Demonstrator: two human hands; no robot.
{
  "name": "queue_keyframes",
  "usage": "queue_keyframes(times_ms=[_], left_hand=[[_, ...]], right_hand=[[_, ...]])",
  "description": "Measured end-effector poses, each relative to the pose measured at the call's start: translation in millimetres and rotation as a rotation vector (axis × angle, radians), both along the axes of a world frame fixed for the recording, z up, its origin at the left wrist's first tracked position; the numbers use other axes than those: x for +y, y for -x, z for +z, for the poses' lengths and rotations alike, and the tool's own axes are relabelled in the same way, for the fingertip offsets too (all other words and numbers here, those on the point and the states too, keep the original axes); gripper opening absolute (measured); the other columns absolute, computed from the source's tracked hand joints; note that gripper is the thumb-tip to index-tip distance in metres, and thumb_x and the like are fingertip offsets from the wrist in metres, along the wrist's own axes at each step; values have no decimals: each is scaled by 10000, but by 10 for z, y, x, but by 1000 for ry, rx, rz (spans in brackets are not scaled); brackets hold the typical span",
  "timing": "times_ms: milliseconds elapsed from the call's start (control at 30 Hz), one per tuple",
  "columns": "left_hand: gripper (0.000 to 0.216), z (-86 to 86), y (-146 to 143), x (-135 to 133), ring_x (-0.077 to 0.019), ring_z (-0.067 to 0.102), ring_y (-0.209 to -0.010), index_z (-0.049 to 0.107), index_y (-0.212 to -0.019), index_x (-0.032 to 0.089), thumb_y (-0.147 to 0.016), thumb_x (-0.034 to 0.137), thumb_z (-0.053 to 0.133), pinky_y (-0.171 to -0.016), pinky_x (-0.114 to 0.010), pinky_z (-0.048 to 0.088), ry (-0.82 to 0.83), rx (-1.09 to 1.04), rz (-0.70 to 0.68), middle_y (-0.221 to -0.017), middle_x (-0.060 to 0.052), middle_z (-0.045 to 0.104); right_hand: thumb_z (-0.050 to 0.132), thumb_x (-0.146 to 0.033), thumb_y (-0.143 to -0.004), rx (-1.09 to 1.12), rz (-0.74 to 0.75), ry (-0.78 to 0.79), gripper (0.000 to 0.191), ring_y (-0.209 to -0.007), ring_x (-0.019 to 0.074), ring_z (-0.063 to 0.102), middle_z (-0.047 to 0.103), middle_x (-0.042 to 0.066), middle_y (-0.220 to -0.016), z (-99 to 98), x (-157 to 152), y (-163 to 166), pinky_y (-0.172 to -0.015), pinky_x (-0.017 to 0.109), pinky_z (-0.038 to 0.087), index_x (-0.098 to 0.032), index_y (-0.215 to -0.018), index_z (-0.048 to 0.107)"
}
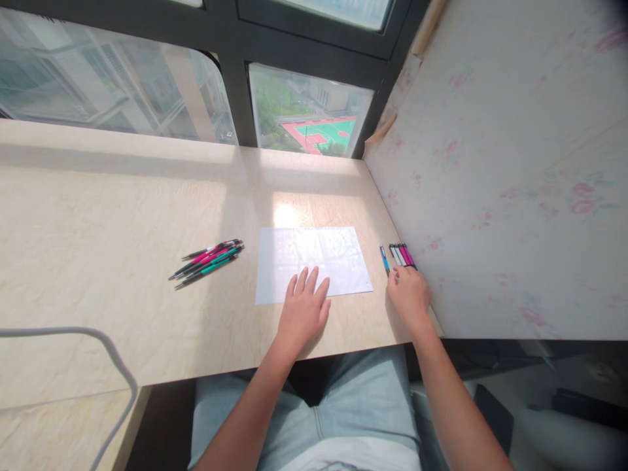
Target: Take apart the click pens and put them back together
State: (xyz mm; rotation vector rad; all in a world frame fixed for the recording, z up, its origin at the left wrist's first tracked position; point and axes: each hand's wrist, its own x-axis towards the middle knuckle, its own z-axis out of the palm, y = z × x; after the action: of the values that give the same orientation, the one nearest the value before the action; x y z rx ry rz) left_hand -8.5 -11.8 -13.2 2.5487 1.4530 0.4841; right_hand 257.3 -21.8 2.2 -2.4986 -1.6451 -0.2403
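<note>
My left hand [304, 313] lies flat with its fingers spread on the lower part of a white sheet of paper [338, 261], which has faint marks on it. At the right end of the table, the bent fingers of my right hand [408, 291] close at the lower end of a blue pen [384, 258]. That pen lies slightly apart from a row of several pens [402, 254], white to pink and purple, beside the wall. My right hand covers the lower ends of the row. Left of the paper is a loose pile of pens [209, 261] in black, pink and green.
A grey cable [105, 343] loops over the front left of the pale table [122, 229]. The flower-patterned wall [505, 216] bounds the right side. Dark-framed windows [314, 111] stand behind the table, and sunlight falls across its top.
</note>
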Motion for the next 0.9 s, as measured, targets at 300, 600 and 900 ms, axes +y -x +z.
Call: queue_keyframes(times_ms=[300, 600, 900], left_hand=[[445, -7, 3, 1, -327, 308, -1470, 529, -1389, 253, -962, 355, 452, -1197, -524, 236, 5, 19, -1, -1574, -88, 394], [447, 3, 4, 5, -323, 317, -1465, 529, -1390, 252, -967, 363, 440, -1194, -522, 243, 2, 28, -4, -1571, -88, 400], [445, 1, 4, 6, -326, 312, -1468, 530, -1386, 251, -964, 357, 440, -1193, -530, 245, 4, 16, -6, -1569, -94, 401]], right_hand=[[545, -212, -906, 82, 31, 17, 202, -860, 208, 574, 688, 88, -945, -121, 3, 20, -702, 310, 338, -168, -1036, 693], [512, -235, -917, 60, -90, 31, 211, -907, 229, 560, 682, 104, -970, -29, 58, -132, -681, 317, 334, -168, -946, 710], [526, -252, -909, 69, -112, -31, 238, -929, 249, 560, 669, 126, -963, -54, 57, -176, -728, 326, 381, -160, -1012, 720]])
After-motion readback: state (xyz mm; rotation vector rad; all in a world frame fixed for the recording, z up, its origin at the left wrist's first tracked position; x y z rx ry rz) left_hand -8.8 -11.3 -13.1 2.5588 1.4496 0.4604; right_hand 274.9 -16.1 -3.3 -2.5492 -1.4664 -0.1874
